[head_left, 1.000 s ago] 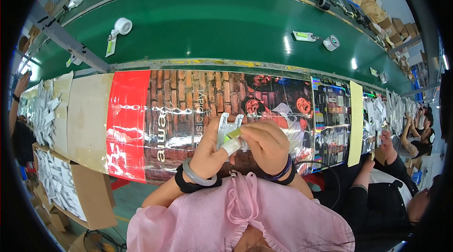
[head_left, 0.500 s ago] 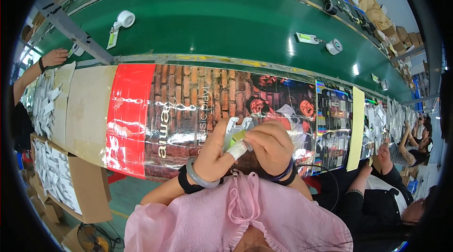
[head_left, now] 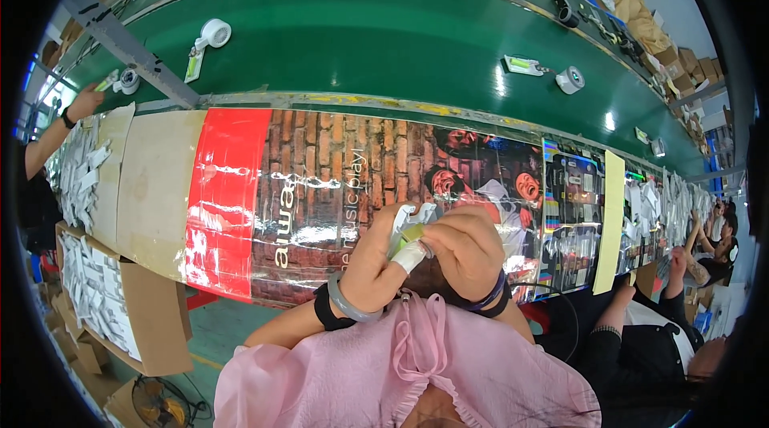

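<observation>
Shell (head_left: 403,221): white, tilted, found between my two hands above the printed sheet (head_left: 228,180), near my chest. My left hand (head_left: 372,256) is curled round its left side, the thumb in a white cover (head_left: 410,257) laid across the near end. A yellow-green block (head_left: 412,233) sits at the shell's middle. My right hand (head_left: 466,250) has thumb and forefinger drawn together at the block's right edge; whether they pinch it or merely press on it I cannot tell, as the tips are partly hidden. In my judgement, good practice here is for the left grip to carry the load and keep the shell from rocking, while the right fingertips work with light, even pressure, square to the block and without prying at a corner. The covered thumb is well placed as a stop, and the shell's thin forked end is best left unsqueezed. Differences against the view half a second ago: my right fingers now cover more of the shell, its forked end shows less plainly, and less of the block is exposed. At the far left, a co-worker's hand (head_left: 82,103), then reaching over the belt (head_left: 368,36), is now drawn back slightly, fingers beside another green-bearing part (head_left: 106,80).
</observation>
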{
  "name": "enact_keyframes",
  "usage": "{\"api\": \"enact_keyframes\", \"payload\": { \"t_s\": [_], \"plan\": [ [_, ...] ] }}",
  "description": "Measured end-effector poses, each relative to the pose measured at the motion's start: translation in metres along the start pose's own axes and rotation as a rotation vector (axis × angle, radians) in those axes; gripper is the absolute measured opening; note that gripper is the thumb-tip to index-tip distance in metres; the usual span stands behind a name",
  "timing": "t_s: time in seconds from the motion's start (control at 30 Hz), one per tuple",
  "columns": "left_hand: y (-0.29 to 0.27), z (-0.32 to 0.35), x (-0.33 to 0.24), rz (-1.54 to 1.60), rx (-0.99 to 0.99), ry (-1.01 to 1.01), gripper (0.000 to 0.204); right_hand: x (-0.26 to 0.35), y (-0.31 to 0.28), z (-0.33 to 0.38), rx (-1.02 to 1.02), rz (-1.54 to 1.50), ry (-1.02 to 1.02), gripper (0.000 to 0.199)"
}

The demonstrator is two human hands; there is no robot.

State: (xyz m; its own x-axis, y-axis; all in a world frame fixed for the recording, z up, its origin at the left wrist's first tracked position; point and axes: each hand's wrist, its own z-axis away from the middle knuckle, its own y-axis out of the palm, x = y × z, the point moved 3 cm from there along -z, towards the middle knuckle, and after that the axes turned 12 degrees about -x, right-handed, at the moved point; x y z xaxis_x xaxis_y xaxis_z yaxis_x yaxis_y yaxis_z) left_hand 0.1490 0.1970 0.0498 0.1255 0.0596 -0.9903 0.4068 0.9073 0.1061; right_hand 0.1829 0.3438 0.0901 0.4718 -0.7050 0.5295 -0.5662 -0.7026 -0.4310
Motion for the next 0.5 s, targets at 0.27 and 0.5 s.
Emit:
{"api": "enact_keyframes", "payload": {
  "t_s": [0.27, 0.5],
  "plan": [
    [-0.0029, 0.0015, 0.0034, 0.030, -0.004, 0.038, 0.049, 0.0011, 0.0026, 0.0005, -0.010, 0.017, 0.008, 0.023],
    [-0.0010, 0.0009, 0.0031, -0.003, -0.070, 0.123, 0.046, 0.0046, 0.0047, -0.0031, 0.002, 0.031, 0.008, 0.024]
  ]
}}
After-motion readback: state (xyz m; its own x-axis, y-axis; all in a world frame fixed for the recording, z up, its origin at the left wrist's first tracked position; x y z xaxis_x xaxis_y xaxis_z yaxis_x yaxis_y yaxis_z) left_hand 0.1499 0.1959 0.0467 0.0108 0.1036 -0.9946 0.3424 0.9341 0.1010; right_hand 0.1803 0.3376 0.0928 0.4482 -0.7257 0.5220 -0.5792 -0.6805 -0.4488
